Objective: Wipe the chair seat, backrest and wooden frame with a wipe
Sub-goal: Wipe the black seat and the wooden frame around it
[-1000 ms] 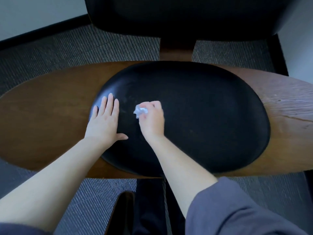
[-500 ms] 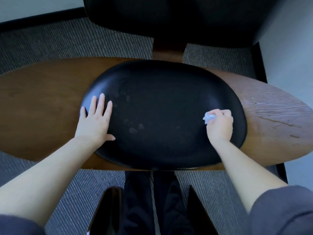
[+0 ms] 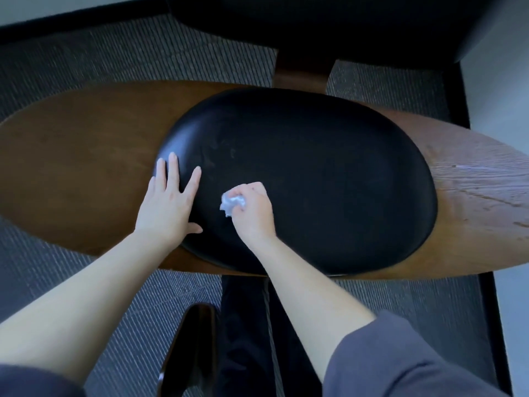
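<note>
A black oval seat cushion (image 3: 329,179) lies on the wide brown wooden frame (image 3: 80,156) of the chair. The black backrest (image 3: 329,21) rises at the top, joined by a wooden post (image 3: 300,73). My left hand (image 3: 169,202) rests flat with fingers spread on the cushion's left edge. My right hand (image 3: 253,213) is closed on a crumpled white wipe (image 3: 232,203) and presses it on the left-centre of the cushion. Faint smears show on the cushion above my hands.
Grey ribbed carpet (image 3: 86,53) surrounds the chair. A dark baseboard and pale wall (image 3: 498,81) run along the right side. My dark trouser legs (image 3: 246,333) and a shoe (image 3: 189,353) stand just in front of the seat.
My right hand swept the wipe from the left-centre of the cushion to its right edge and back to the left-centre. My left hand stayed on the cushion's left edge.
</note>
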`<move>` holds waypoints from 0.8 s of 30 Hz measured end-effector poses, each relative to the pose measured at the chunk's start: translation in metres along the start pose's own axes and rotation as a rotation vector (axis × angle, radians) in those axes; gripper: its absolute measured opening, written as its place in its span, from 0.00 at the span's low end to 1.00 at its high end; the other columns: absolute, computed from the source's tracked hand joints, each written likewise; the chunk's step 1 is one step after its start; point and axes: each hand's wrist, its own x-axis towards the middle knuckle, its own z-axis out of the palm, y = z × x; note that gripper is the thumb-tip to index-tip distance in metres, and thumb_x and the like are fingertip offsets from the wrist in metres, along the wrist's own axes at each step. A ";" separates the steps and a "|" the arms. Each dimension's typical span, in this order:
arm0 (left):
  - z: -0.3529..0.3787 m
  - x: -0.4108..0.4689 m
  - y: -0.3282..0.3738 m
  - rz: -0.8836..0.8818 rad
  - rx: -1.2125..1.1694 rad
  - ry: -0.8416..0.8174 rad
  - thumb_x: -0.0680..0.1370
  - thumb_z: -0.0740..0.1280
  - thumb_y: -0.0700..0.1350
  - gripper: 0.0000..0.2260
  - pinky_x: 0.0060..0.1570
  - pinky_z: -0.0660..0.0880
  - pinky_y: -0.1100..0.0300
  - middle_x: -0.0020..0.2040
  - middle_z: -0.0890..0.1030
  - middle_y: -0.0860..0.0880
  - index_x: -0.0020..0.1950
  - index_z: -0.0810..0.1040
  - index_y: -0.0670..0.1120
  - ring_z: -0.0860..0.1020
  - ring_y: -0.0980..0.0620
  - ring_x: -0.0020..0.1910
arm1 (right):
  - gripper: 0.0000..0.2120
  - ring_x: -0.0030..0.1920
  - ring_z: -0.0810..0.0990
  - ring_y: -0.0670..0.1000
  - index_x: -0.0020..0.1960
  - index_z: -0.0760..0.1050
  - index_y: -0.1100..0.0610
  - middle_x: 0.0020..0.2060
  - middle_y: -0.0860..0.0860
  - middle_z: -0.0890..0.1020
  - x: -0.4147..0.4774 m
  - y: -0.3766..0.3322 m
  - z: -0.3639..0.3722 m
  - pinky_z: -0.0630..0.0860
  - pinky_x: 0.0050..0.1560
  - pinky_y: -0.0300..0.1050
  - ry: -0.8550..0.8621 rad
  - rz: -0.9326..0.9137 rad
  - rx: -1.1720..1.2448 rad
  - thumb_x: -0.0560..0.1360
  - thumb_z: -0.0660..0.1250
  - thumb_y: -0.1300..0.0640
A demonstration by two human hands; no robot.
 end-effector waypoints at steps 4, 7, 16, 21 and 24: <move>0.000 -0.002 0.002 -0.018 -0.031 0.005 0.68 0.72 0.65 0.54 0.74 0.53 0.47 0.77 0.37 0.33 0.79 0.39 0.49 0.41 0.34 0.76 | 0.13 0.51 0.76 0.55 0.44 0.77 0.50 0.51 0.47 0.72 -0.010 0.051 -0.058 0.78 0.47 0.52 0.043 0.101 -0.252 0.69 0.61 0.66; 0.001 -0.003 0.003 -0.037 -0.096 0.025 0.67 0.75 0.62 0.54 0.73 0.57 0.43 0.77 0.36 0.36 0.80 0.41 0.51 0.39 0.36 0.77 | 0.12 0.54 0.73 0.55 0.46 0.78 0.52 0.53 0.50 0.71 -0.022 0.094 -0.128 0.75 0.48 0.48 0.244 0.283 -0.370 0.71 0.62 0.65; 0.005 -0.006 -0.001 -0.053 -0.193 0.098 0.63 0.78 0.60 0.58 0.73 0.60 0.44 0.79 0.41 0.38 0.80 0.45 0.46 0.42 0.39 0.78 | 0.09 0.49 0.76 0.59 0.43 0.78 0.51 0.52 0.51 0.70 -0.014 0.094 -0.107 0.74 0.50 0.47 0.587 0.540 -0.145 0.72 0.63 0.64; 0.007 -0.011 -0.006 -0.059 -0.273 0.092 0.64 0.77 0.61 0.59 0.75 0.56 0.47 0.79 0.40 0.37 0.79 0.43 0.41 0.42 0.41 0.78 | 0.11 0.48 0.78 0.56 0.45 0.77 0.50 0.51 0.46 0.68 -0.016 0.009 0.012 0.78 0.50 0.51 0.404 0.436 0.129 0.72 0.62 0.64; 0.008 -0.010 -0.015 -0.007 -0.308 0.088 0.65 0.77 0.59 0.57 0.76 0.54 0.51 0.79 0.40 0.39 0.79 0.43 0.40 0.42 0.43 0.79 | 0.13 0.45 0.79 0.55 0.43 0.75 0.49 0.51 0.45 0.70 -0.006 -0.024 0.033 0.81 0.40 0.52 0.264 0.462 0.344 0.71 0.60 0.66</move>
